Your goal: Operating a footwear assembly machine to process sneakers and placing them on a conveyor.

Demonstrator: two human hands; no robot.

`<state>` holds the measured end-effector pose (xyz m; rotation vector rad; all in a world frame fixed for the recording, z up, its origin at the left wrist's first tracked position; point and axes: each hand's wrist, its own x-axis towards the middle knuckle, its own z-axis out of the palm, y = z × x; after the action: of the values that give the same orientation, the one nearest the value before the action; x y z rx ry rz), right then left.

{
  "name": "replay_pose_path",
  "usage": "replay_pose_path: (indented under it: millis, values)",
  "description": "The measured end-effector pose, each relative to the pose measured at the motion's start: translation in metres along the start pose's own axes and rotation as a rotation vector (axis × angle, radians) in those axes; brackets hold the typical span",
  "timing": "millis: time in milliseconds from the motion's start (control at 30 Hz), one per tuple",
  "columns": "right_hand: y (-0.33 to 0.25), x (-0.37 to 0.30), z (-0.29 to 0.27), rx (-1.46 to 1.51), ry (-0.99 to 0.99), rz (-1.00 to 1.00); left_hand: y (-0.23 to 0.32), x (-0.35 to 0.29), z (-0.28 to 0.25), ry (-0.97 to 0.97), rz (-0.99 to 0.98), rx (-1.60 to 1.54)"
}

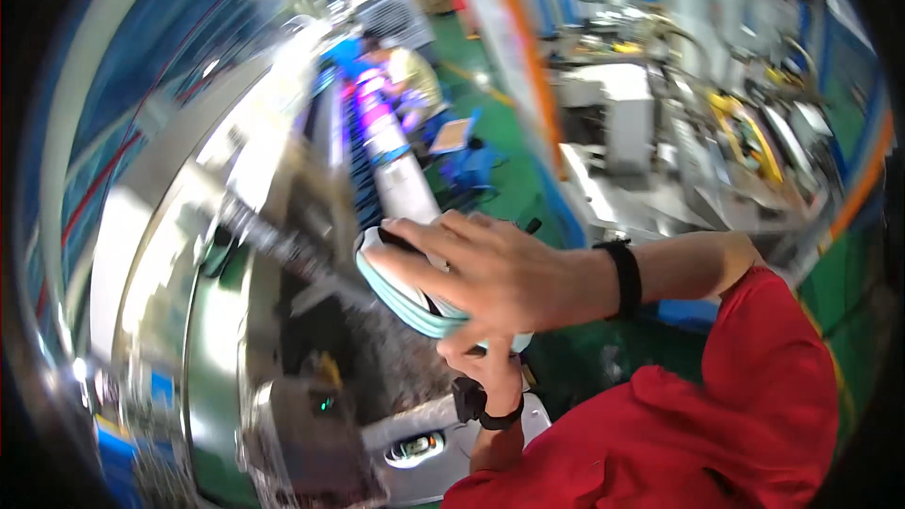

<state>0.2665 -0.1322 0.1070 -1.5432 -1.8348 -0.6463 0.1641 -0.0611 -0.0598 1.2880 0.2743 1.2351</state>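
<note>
The picture is blurred and tilted. My right hand (pixel 490 269), with a black band on its wrist, lies over the top of a white shoe with a light teal sole (pixel 401 297) and grips it. From below, my left hand (pixel 485 358), with a black watch on its wrist, holds the same shoe at its near end, fingers curled under the sole. The shoe hangs above a dark, metal-framed machine (pixel 311 320). My red sleeves fill the lower right.
A long conveyor line (pixel 391 151) with pink-lit items runs away from me. Another person in a yellow top (pixel 410 71) works beside it near a blue chair (pixel 471 165). Grey machinery (pixel 622 113) stands on the green floor at right. A small shoe-like item (pixel 415 450) lies on a grey surface below.
</note>
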Motion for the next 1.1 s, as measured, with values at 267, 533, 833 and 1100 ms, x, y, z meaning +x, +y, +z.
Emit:
replay_pose_path:
  millis: [267, 533, 833, 1100]
  values:
    - [0.074, -0.283, -0.119, 0.802, 0.467, 1.142, -0.031, -0.077, 0.204, -0.484, -0.645, -0.356]
    - [0.078, -0.462, -0.216, 0.456, 1.049, 1.436, -0.087, -0.168, 0.379, -1.13, -0.784, -0.213]
    - [0.081, -0.552, -0.288, -0.206, 1.208, 1.464, -0.282, -0.171, 0.597, -1.07, -0.301, 0.583]
    - [0.113, -0.567, -0.311, -0.546, 1.087, 1.715, -0.396, -0.183, 0.684, -1.164, -0.296, 0.833]
